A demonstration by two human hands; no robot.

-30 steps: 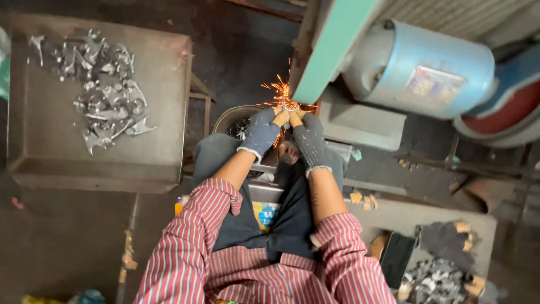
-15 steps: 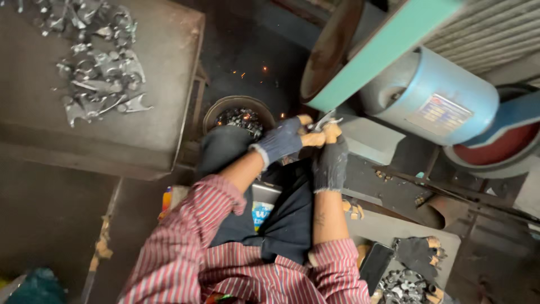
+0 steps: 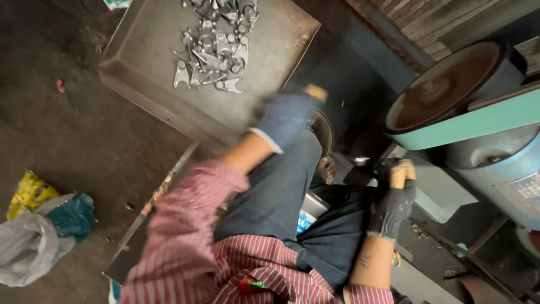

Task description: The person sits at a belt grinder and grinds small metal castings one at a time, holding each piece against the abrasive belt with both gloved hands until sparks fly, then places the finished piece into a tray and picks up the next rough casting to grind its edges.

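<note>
The gloved left hand (image 3: 289, 115) is blurred, so I cannot tell its grip; it hangs over the near edge of the metal tray (image 3: 140, 84), just short of the metal parts (image 3: 216, 50) heaped there. The gloved right hand (image 3: 394, 197) is curled, its hold unclear, beside the green belt (image 3: 478, 124), well apart from the tray.

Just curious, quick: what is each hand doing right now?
Left hand: gloved, blurred above the metal tray; grip cannot be told.
Right hand: gloved, closed; contents cannot be told.

Pale rectangular label (image 3: 526, 194) on the blue motor drum at right, blue-and-white label (image 3: 305, 222) between the knees
</note>
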